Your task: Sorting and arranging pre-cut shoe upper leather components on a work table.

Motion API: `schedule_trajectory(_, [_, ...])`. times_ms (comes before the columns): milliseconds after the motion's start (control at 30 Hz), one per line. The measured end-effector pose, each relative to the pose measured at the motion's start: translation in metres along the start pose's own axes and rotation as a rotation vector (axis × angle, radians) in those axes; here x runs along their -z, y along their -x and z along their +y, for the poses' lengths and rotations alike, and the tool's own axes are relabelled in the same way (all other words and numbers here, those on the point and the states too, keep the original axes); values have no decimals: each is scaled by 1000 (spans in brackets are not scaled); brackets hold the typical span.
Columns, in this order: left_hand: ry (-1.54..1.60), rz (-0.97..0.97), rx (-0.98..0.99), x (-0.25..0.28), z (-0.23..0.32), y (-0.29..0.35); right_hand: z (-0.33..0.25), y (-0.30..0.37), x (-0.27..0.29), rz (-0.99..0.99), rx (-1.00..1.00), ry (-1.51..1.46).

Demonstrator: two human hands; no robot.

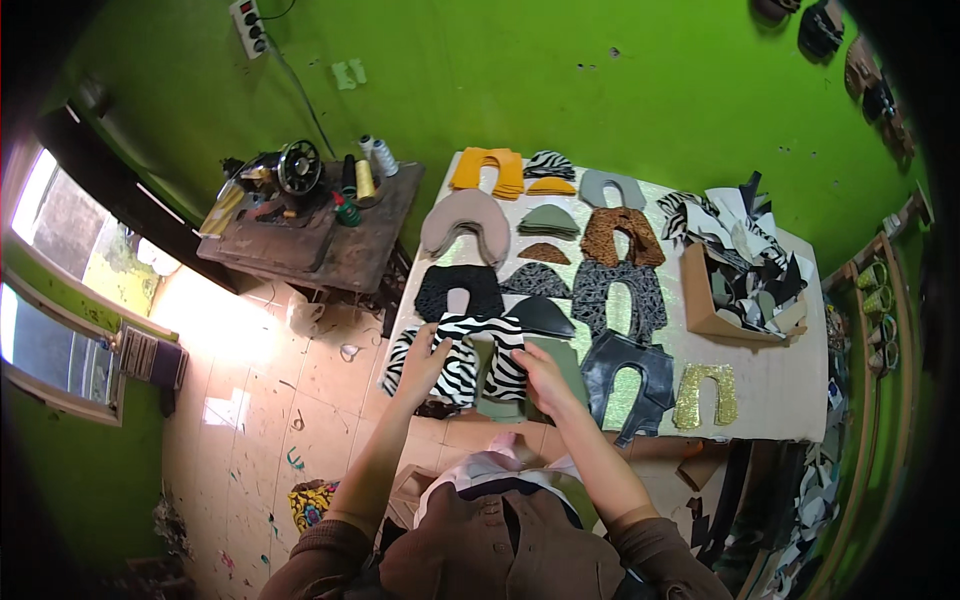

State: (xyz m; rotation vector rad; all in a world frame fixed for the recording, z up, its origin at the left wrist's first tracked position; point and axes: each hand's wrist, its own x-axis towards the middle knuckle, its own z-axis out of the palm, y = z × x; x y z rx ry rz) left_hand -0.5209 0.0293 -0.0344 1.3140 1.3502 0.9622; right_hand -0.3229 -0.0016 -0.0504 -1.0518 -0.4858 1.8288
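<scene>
Between my two hands is a zebra-print U-shaped cut piece [458, 370], black and white, held over the near left part of the table. My left hand [428, 365] grips one leg of the U and my right hand [540, 374] pinches the other at its outer edge. Beyond it lies a textured black U-shaped piece [470, 284]. More zebra-print material [397, 362] shows beside my left hand. Grey-green pieces [568, 374] lie under and beside my right hand, partly hidden. To the right of them is a shiny black U-shaped piece [625, 378].
The table [770, 395] bears stacks of U-shaped and half-round pieces, such as yellow [487, 168], beige [466, 222] and brown spotted [622, 238]. A cardboard box [705, 300] overflows with scraps at right. A sewing machine [285, 172] stands on a wooden stand [335, 235] at left.
</scene>
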Motion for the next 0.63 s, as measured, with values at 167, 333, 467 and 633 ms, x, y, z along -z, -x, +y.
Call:
schedule_trajectory(167, [-6,118,-20,44,-22,12,36,-21,-31,78,199,449])
schedule_trajectory(333, [-357,207,40,73,-45,14,56,-37,-47,112,308,856])
schedule_trajectory(467, [-447,254,-23,69,-51,18,65,-37,-50,149,378,1023])
schedule_trajectory(633, [-436,219,-44,68,-55,15,63,-33,-53,154,394,1077])
